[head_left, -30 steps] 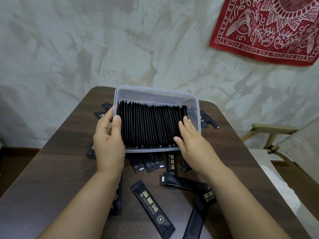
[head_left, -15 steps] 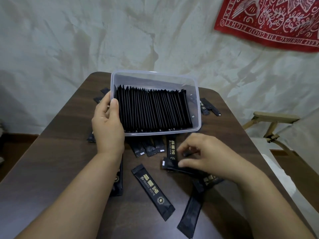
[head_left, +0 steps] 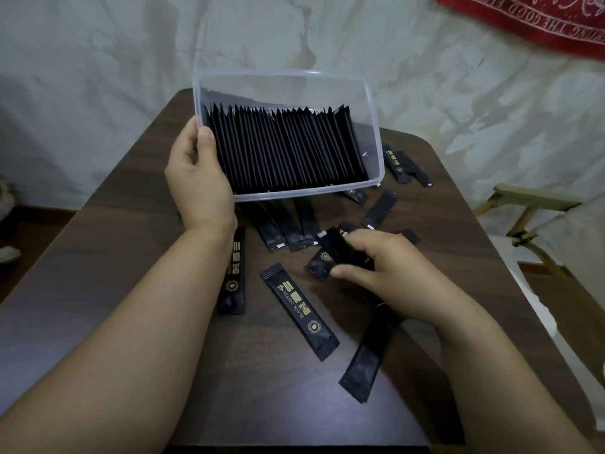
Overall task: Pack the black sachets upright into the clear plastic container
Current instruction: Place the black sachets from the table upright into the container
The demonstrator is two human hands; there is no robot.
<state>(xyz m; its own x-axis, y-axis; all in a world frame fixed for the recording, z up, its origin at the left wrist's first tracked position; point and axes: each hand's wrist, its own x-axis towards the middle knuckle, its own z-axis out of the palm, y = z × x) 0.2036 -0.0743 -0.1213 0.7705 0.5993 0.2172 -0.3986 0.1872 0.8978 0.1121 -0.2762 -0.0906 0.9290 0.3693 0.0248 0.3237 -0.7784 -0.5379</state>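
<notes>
Head view, looking down on a dark wooden table [head_left: 108, 257] set against a pale mottled wall [head_left: 98, 60].

The clear plastic container [head_left: 376, 126] sits at the far middle of the table, tilted so that its opening faces the camera. A dense row of black sachets [head_left: 284, 149] stands upright on edge inside it, packed from the left wall across most of the width; a narrow gap remains at the right end.

The left hand [head_left: 196, 178] grips the container's left wall, thumb hooked over the rim on the inside and palm against the outside.

The right hand [head_left: 386, 270] rests low over the table, in front of the container and to its right. Its fingers and thumb are closed around a small bunch of sachets [head_left: 340, 250], one end of which projects to the left of the fingers.

Loose sachets lie flat on the table:
- a cluster [head_left: 288, 227] partly under the container's near edge;
- one printed sachet [head_left: 299, 311] lying diagonally between the forearms;
- one [head_left: 234, 280] beside the left wrist;
- one plain-side-up [head_left: 370, 355] beneath the right forearm;
- several [head_left: 402, 165] just right of the container.

A red printed cloth [head_left: 523, 24] hangs at upper right. A wooden chair frame [head_left: 530, 204] stands beyond the table's right edge.
</notes>
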